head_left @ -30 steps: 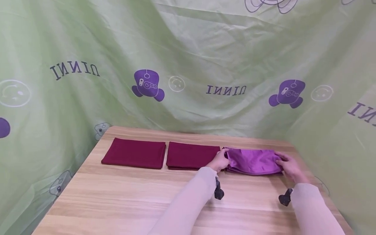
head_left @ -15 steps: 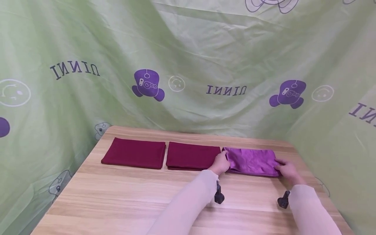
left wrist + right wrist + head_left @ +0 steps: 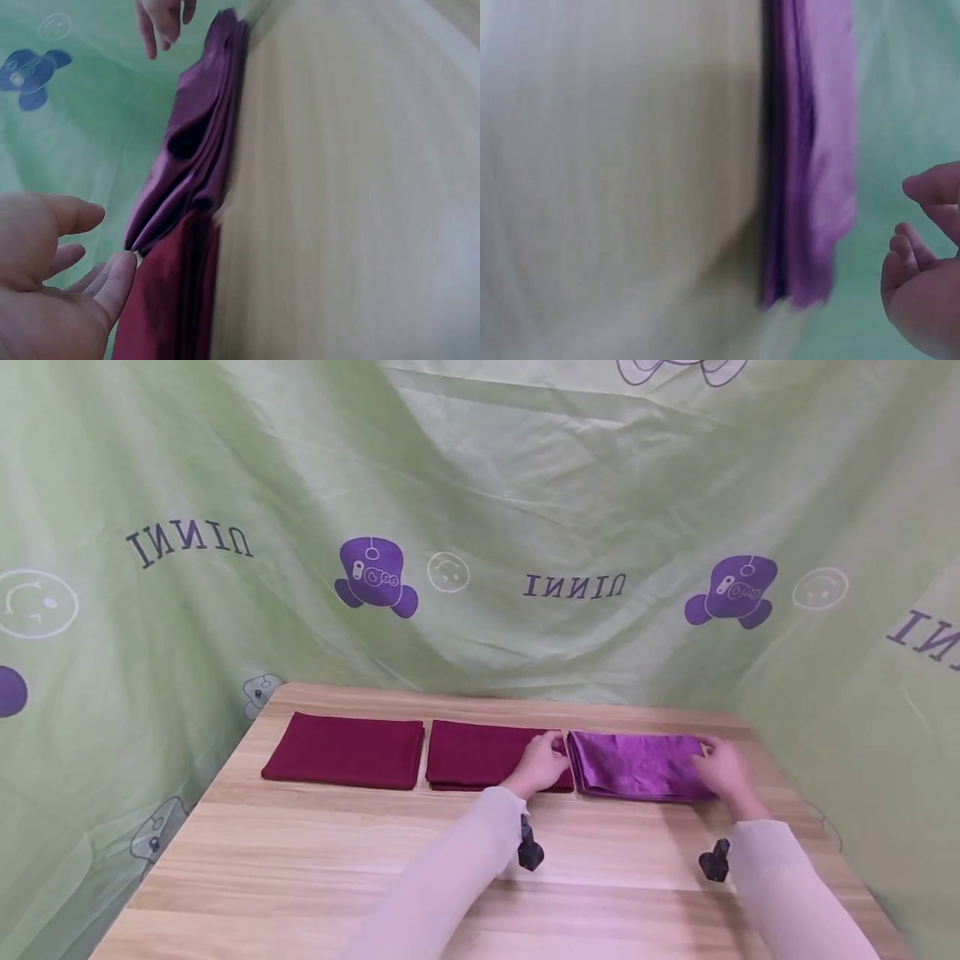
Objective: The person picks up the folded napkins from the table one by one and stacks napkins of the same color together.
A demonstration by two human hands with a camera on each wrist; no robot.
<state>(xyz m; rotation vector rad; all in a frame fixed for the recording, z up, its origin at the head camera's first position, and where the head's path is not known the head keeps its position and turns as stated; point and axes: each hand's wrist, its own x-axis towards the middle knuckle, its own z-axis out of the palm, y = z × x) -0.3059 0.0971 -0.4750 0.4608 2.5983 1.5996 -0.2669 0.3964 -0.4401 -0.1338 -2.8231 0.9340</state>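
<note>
A shiny purple folded cloth (image 3: 637, 767) lies at the right end of a row on the table, its stacked layers showing in both wrist views. My right hand (image 3: 723, 768) hovers over its right end, and the right wrist view shows those fingers (image 3: 907, 255) apart from the cloth, holding nothing. My left hand (image 3: 542, 764) is over the right end of the middle maroon folded cloth (image 3: 476, 756), beside the purple one. In the left wrist view its fingers (image 3: 116, 281) are loosely bent near where the two cloths meet, with nothing between them.
Another maroon folded cloth (image 3: 345, 752) lies at the left of the row. All three rest toward the back of the wooden table (image 3: 315, 860). A green printed curtain (image 3: 487, 485) hangs behind and at both sides. Black wrist cameras (image 3: 530, 852) sit under the sleeves.
Both hands have let go of the purple cloth's ends. The left hand has moved left, over the middle cloth; the right has lifted. The purple cloth lies flatter and neater.
</note>
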